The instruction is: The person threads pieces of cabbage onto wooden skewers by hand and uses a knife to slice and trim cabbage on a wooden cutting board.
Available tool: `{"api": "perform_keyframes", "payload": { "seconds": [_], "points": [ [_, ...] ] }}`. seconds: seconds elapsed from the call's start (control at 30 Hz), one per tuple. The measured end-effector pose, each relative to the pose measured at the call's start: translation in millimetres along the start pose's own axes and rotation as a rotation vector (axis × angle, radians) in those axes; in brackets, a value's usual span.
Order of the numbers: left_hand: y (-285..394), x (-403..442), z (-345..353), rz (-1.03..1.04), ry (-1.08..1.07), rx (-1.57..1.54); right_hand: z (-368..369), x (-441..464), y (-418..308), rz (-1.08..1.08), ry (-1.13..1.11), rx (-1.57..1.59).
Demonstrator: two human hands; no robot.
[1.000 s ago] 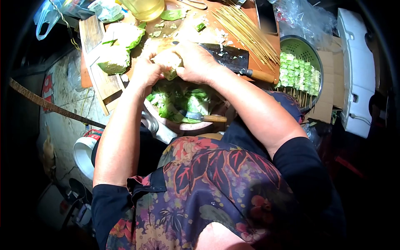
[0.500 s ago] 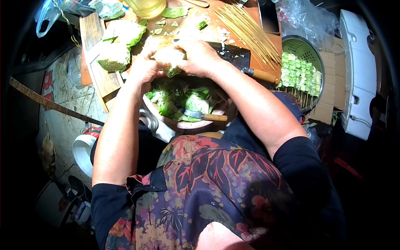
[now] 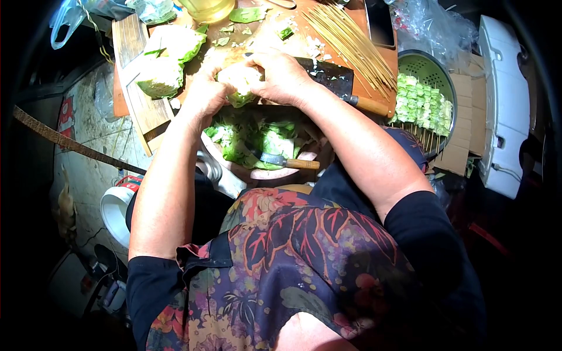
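Between my hands is a pale green piece of cabbage point(image 3: 240, 82), held above the near edge of the wooden table. My left hand point(image 3: 206, 88) closes on its left side, and my right hand point(image 3: 281, 79) grips it from the right. Just below sits a bowl point(image 3: 257, 174) with cabbage leaves point(image 3: 275, 139) in it; a small knife with a wooden handle point(image 3: 301, 164) lies across them. A cleaver point(image 3: 331, 76) rests flat on the table beyond my right wrist. Larger cabbage chunks point(image 3: 170, 61) lie left of my left hand.
A bundle of bamboo skewers point(image 3: 351, 50) lies at the table's right, beside a phone point(image 3: 380, 23). Skewered cabbage point(image 3: 421, 105) fills part of a green colander point(image 3: 448, 88). A yellowish container point(image 3: 208, 9) stands at the back. A white bucket point(image 3: 115, 213) is on the floor at left.
My fingers have shifted slightly around the cabbage piece, and more of its face shows between them. Other things stay where they were.
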State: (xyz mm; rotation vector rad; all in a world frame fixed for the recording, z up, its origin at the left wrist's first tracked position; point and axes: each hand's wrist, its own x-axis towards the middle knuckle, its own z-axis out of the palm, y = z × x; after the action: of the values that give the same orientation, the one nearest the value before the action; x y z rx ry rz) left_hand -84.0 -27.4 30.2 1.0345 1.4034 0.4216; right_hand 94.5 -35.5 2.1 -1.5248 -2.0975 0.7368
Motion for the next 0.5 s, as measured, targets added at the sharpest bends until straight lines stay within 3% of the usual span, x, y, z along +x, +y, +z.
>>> {"api": "perform_keyframes", "payload": {
  "seconds": [0.5],
  "points": [
    [5.1,-3.1,2.0,-0.019,-0.001,0.022,5.1,1.3,-0.8,0.009,0.049,0.013]
  ]
}}
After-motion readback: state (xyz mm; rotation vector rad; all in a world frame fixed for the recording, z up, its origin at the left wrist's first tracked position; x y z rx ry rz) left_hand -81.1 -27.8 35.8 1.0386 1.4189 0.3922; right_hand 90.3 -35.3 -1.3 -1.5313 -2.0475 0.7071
